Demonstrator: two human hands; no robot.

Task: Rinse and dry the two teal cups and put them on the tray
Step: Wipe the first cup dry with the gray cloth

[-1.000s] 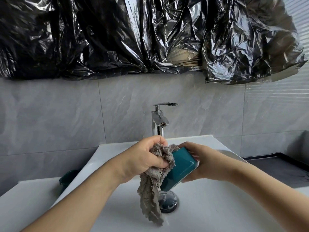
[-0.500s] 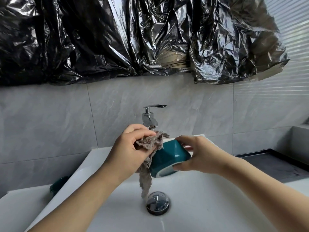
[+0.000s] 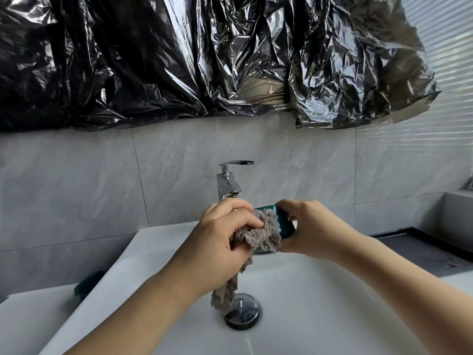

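Note:
My right hand (image 3: 311,226) grips a teal cup (image 3: 285,226) above the white sink (image 3: 332,303), just below the faucet spout. My left hand (image 3: 220,242) holds a grey cloth (image 3: 261,233) pressed against the cup's open side; the cloth covers most of the cup and its tail hangs down toward the drain (image 3: 242,315). A second teal cup (image 3: 88,281) stands on the counter behind the sink's left rim, partly hidden by it. A dark tray (image 3: 419,249) lies on the counter at the right.
A chrome faucet (image 3: 227,184) stands behind the sink; no water runs from it. Crumpled black plastic sheeting (image 3: 179,60) hangs over the grey tiled wall. A raised ledge sits at the far right.
The cup has turned in my right hand and the cloth now covers more of it. My left hand has shifted over the cup's front. The view has tilted slightly.

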